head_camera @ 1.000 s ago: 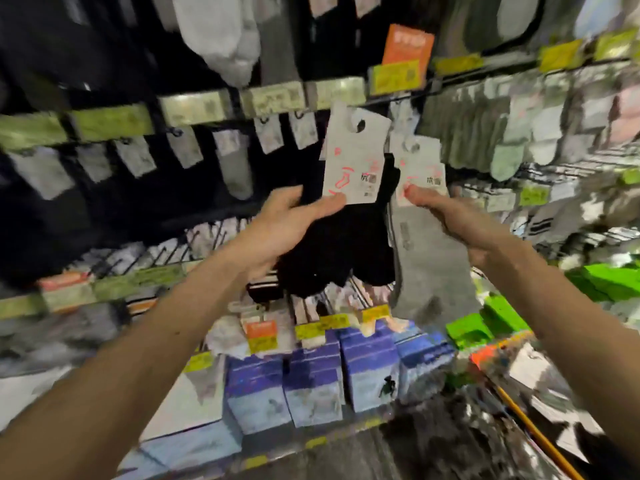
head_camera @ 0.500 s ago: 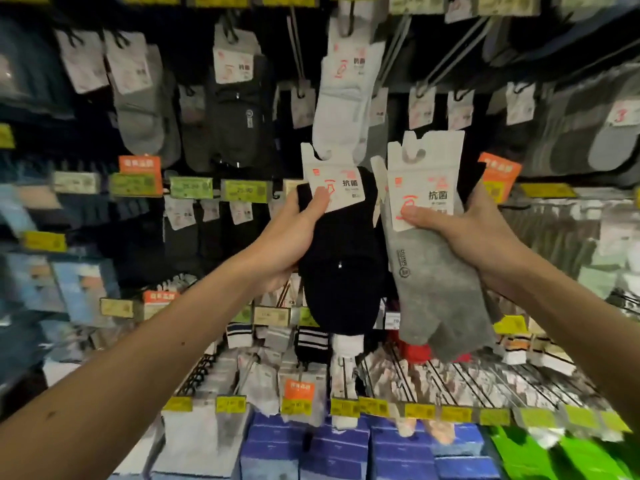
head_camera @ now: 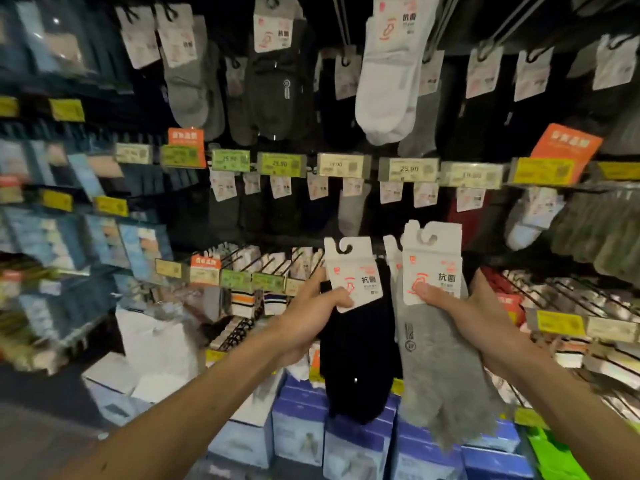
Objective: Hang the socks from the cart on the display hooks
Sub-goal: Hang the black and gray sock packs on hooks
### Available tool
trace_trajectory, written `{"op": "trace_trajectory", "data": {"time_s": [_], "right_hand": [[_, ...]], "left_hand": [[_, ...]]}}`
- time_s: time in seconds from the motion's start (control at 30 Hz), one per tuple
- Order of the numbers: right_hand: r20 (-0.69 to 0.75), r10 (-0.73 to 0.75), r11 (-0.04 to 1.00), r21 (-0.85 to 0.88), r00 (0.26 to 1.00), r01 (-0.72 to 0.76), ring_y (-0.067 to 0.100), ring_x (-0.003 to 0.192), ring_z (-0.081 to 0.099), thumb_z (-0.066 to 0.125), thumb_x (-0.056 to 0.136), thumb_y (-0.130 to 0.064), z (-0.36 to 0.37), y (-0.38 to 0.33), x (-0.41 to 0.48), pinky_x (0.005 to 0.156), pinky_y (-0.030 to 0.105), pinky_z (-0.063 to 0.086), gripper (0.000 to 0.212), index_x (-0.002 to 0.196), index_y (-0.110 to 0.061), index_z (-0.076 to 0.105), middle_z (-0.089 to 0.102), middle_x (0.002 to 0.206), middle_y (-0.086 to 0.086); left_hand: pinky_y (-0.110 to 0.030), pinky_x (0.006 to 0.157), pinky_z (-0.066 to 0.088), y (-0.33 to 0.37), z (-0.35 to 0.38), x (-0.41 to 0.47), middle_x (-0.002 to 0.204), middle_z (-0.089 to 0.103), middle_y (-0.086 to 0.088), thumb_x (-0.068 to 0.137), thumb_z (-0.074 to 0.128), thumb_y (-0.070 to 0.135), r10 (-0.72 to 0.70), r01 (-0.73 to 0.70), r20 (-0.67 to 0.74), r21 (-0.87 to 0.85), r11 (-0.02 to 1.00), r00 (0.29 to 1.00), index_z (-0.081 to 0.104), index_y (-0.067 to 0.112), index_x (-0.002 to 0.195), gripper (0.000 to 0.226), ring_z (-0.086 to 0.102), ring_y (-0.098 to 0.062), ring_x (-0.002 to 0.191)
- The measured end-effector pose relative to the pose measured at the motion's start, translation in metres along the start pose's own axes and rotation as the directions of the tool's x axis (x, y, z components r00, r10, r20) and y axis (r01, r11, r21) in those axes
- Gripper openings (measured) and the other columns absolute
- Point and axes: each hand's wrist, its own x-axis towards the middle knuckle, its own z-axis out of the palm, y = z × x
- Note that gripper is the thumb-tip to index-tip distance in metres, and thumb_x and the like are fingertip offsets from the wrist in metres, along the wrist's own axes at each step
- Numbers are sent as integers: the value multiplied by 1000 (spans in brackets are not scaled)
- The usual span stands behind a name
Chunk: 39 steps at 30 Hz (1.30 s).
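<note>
My left hand (head_camera: 311, 313) pinches the card of the black socks (head_camera: 356, 358), thumb on front. My right hand (head_camera: 474, 317) pinches the grey socks (head_camera: 440, 375) the same way. Both pairs hang straight down, card slots upward, below the row of price labels (head_camera: 346, 164). That row lies above and ahead; the grey card reaches slightly nearer it.

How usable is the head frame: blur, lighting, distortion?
Head view: centre sharp, header cards on the black socks and grey socks legible; left-edge shelves smeared; lighting dim, display backing near black; wide-angle bows the price-tag rail.
</note>
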Motion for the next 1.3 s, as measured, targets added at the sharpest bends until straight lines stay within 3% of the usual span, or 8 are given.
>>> {"op": "trace_trajectory", "data": {"time_s": [0.17, 0.3, 0.53, 0.77, 0.97, 1.07, 1.17, 1.3], "right_hand": [[91, 74, 997, 22, 993, -76, 13, 87, 75, 87, 58, -38, 20, 27, 2, 61, 26, 57, 89, 134, -14, 47, 77, 103, -3], [118, 98, 995, 7, 988, -99, 12, 83, 75, 83, 73, -25, 45, 31, 8, 58, 25, 57, 65, 128, -14, 49, 77, 99, -4], [38, 81, 996, -29, 996, -80, 11, 82, 72, 80, 80, -21, 105, 24, 30, 58, 24, 54, 42, 108, -23, 49, 72, 102, -1], [-56, 36, 999, 6, 998, -36, 18, 93, 72, 86, 66, -32, 169, 13, 50, 73, 36, 57, 81, 133, -15, 44, 71, 113, 2], [-134, -22, 1000, -4, 991, 22, 9, 88, 73, 82, 78, -20, 204, 18, 54, 66, 27, 56, 62, 130, -18, 48, 72, 109, -6], [-152, -40, 999, -12, 988, 39, 7, 88, 74, 83, 76, -21, 218, 24, 58, 64, 24, 58, 65, 131, -21, 49, 73, 110, -7], [-148, -34, 999, -27, 988, 31, 10, 91, 74, 87, 65, -33, 230, 24, 64, 74, 34, 60, 77, 130, -22, 48, 74, 112, -5], [-135, -48, 999, -7, 990, 48, 2, 85, 73, 82, 79, -16, 239, 24, 69, 58, 18, 56, 61, 129, -20, 48, 72, 108, -8]], "left_hand": [[-32, 91, 56, -16, -15, 3, 114, 74, -1, 100, 57, 30, -59, 59, -53, -16, 998, 997, 65, 20, 122, 25, 71, -16, 103], [-35, 96, 55, -19, -41, 11, 109, 76, -3, 101, 53, 34, -42, 44, -111, 17, 999, 993, 69, 17, 113, 26, 71, -18, 103], [-30, 81, 58, -14, -117, 43, 114, 72, -8, 99, 57, 13, 39, -28, -156, 73, 997, 987, 61, 15, 115, 17, 70, -21, 103], [-33, 67, 51, 14, -188, 73, 104, 72, -4, 99, 56, 17, 11, -10, -82, 17, 1000, 997, 56, 21, 108, 10, 68, -15, 92], [-31, 71, 51, 18, -234, 98, 114, 70, -6, 100, 51, 13, 20, -19, -25, 43, 999, 1000, 56, 18, 113, 15, 67, -19, 100], [-34, 79, 55, 14, -247, 110, 114, 70, -8, 99, 51, 12, 60, -56, -40, 93, 994, 997, 57, 17, 107, 12, 68, -22, 100], [-35, 85, 56, 9, -256, 119, 112, 71, -4, 101, 55, 26, 114, -106, -43, 149, 983, 993, 59, 20, 110, 11, 69, -19, 100], [-26, 68, 54, 8, -263, 132, 98, 70, 1, 100, 56, 33, 157, -142, -38, 269, 953, 987, 58, 25, 100, 8, 69, -16, 93]]}}
